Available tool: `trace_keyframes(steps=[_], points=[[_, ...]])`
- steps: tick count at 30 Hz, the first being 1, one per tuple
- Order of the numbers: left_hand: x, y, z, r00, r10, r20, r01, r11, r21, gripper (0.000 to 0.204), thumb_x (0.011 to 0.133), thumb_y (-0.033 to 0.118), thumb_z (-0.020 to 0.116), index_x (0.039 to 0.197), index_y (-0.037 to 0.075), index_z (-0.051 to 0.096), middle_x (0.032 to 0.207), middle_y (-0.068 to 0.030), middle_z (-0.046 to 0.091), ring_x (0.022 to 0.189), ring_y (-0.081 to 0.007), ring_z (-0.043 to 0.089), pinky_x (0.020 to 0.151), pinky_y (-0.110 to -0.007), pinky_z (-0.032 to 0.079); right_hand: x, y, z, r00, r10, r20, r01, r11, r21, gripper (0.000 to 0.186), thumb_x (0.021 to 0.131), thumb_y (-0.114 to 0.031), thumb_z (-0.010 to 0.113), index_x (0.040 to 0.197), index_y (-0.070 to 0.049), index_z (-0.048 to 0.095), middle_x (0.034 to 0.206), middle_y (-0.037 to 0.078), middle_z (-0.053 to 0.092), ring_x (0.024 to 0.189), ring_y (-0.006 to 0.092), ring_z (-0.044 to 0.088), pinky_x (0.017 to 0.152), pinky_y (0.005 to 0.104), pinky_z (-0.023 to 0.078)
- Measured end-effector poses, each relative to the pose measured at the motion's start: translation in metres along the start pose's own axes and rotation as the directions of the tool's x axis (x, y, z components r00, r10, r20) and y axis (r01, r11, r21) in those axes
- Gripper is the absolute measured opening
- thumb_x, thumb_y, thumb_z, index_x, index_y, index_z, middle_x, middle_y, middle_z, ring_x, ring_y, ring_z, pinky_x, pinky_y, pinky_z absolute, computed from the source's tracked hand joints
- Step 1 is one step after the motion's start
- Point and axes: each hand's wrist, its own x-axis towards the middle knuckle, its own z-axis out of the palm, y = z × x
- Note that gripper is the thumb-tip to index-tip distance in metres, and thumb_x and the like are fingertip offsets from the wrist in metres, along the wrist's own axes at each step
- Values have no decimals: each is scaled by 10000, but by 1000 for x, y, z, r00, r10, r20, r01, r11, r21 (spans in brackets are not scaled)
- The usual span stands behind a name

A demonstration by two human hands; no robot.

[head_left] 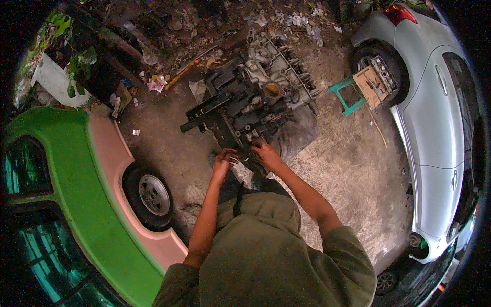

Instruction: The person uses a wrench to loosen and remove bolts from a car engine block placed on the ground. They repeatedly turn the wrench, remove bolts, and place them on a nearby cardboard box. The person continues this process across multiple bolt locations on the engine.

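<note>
Dimness obscures left hand (225, 158) and right hand (266, 153) by engine (258, 82); cannot tell if either grip's closed.

Silver car (434, 138) at right, green-and-pink car (66, 138) at left (grey-rimmed wheel (153, 195) and all).

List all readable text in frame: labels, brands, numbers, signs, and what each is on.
None readable.
Engine: any markings too small or dark to make out.
Silver car: no legible lettering.
Green-and-pink vehicle: no legible lettering.
Crumpled litter: any print too small and blurred.
</note>
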Motion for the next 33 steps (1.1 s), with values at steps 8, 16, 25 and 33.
trace_keyframes(steps=[8,16,25,33], points=[[5,-3,0,999,-40,-1,40,999,3,327,917,398,550,1040,103,615,878,-47,668,741,-147,635,665,-307,464,-14,13,-6,989,-78,-123,82,996,26,374,787,15,615,1155,-51,591,1256,183,495,1120,352,540,930,402,462],[5,-2,3,999,-8,40,7,999,33,315,939,376,508,1040,98,615,881,-47,669,751,-142,638,664,-300,462,-8,59,15,779,550,-301,5,474,880,180,965,-179,504,1029,-13,533,849,141,646,755,270,659,682,378,537],[9,-12,9,998,-15,53,10,995,97,284,959,323,486,1066,87,603,875,-54,675,752,-155,641,673,-310,470,0,25,0,810,582,-69,77,11,997,168,962,-142,443,1043,-5,496,952,184,623,897,317,651,785,442,547],[5,-9,5,998,-37,57,31,993,117,312,963,361,492,1062,86,601,886,-52,669,748,-150,637,674,-317,471,17,22,-1,796,597,101,-16,-147,989,273,983,-191,402,1148,6,498,1037,167,625,952,297,625,897,385,508]])
